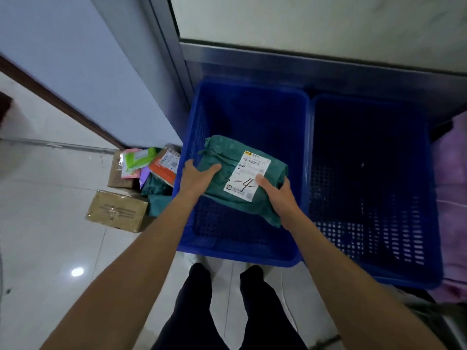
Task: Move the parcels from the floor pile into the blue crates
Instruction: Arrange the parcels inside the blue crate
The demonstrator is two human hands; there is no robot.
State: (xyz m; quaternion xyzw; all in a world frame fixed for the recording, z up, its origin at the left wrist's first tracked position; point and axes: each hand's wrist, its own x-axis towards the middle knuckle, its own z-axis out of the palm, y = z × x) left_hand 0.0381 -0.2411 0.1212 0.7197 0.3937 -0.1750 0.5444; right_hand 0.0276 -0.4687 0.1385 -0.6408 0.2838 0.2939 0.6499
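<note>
I hold a green plastic parcel (227,160) with a white shipping label marked "-4" over the left blue crate (187,157). My left hand (195,176) grips its left edge and my right hand (276,192) grips its lower right corner. A second blue crate (433,223) stands right beside the first on the right; its inside looks dark with nothing visible in it. The floor pile lies left of the crates: a brown box (117,210), another brown box (116,171), an orange parcel (164,165), pink and green mailers (135,160) and green bags (158,195).
A blue-grey wall (88,72) and a metal door frame (171,59) rise behind the pile and crates. Purple cloth (452,188) lies right of the crates. My legs (222,311) stand on the glossy white tile floor (50,248) just in front of the crates.
</note>
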